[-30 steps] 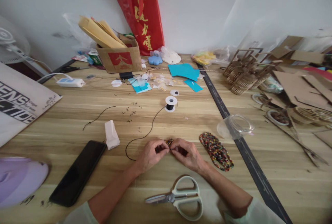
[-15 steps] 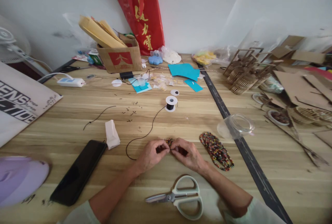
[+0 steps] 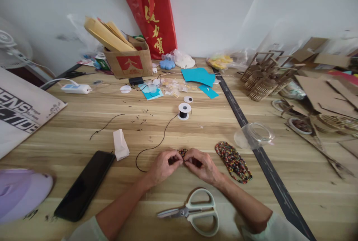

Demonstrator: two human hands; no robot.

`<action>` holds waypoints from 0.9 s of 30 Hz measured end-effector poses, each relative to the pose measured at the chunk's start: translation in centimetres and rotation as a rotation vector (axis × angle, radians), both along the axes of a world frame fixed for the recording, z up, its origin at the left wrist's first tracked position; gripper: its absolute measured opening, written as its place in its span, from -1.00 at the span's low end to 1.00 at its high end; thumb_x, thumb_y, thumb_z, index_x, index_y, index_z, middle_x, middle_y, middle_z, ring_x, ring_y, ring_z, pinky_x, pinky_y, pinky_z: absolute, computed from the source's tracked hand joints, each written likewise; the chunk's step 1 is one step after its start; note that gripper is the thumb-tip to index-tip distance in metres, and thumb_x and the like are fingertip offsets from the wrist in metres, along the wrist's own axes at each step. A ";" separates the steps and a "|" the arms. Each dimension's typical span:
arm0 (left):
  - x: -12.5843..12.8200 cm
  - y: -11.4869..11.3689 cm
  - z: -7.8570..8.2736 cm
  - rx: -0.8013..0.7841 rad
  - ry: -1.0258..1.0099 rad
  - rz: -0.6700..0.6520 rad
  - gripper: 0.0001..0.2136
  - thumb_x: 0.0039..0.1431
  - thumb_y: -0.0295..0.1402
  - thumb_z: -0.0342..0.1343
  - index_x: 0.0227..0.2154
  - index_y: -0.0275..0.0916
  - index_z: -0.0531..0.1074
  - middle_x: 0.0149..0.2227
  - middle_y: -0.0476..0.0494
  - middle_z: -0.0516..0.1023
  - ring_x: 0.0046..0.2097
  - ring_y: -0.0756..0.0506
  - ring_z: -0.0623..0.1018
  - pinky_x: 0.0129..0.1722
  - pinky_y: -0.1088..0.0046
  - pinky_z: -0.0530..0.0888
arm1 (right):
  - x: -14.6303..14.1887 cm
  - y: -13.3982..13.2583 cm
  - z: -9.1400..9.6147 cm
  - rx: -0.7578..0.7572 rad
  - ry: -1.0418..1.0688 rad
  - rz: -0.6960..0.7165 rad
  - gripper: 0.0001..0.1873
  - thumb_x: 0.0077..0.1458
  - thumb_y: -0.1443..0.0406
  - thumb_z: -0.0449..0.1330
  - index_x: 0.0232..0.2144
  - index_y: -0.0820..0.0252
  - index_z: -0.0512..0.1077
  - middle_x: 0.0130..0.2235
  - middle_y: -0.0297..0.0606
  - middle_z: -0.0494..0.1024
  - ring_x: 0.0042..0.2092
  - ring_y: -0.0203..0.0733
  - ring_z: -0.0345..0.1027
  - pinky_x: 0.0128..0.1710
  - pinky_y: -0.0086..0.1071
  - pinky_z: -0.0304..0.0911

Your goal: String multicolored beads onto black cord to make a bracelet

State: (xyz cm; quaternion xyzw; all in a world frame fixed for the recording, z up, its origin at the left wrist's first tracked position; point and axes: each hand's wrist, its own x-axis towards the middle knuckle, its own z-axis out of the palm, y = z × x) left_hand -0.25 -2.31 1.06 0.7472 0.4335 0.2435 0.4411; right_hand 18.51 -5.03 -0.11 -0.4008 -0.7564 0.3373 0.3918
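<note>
Both my left hand (image 3: 165, 164) and my right hand (image 3: 203, 165) are closed in a pinch, fingertips almost meeting over the table. Between and behind them shows a strand of small multicoloured beads (image 3: 182, 152), mostly hidden by the fingers. A black cord (image 3: 152, 148) curves from a white spool (image 3: 184, 111) round to my left hand; its end between the fingers is too small to make out. To the right of my right hand lies a coiled pile of beaded strings (image 3: 232, 162). Scissors with pale handles (image 3: 192, 211) rest just below the hands.
A black phone (image 3: 85, 185) and folded white paper (image 3: 121, 144) lie left. A clear plastic bag with coiled line (image 3: 256, 135) sits right, near small woven baskets (image 3: 261, 79). Behind stand a cardboard box (image 3: 130, 62), a red bag (image 3: 156, 21) and blue card pieces (image 3: 198, 76).
</note>
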 end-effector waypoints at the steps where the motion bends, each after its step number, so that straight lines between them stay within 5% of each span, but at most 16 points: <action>1: 0.0 0.0 0.0 0.000 0.001 -0.002 -0.94 0.03 -0.48 0.12 -0.48 -0.28 0.49 -0.45 -0.08 0.55 -0.37 -0.04 0.49 -0.32 0.50 0.39 | 0.0 0.0 -0.1 -0.007 -0.001 -0.002 -0.89 0.18 0.30 0.10 -0.35 0.21 0.39 -0.44 -0.29 0.38 -0.47 -0.34 0.23 -0.51 -0.51 0.15; 27: 0.0 0.1 -0.2 -0.012 -0.020 -0.001 -0.94 0.02 -0.48 0.13 -0.48 -0.31 0.49 -0.46 -0.09 0.54 -0.38 -0.04 0.49 -0.33 0.51 0.38 | 0.0 0.0 -0.2 0.022 0.014 0.019 -0.91 0.17 0.33 0.12 -0.36 0.22 0.41 -0.43 -0.27 0.40 -0.44 -0.32 0.27 -0.48 -0.49 0.18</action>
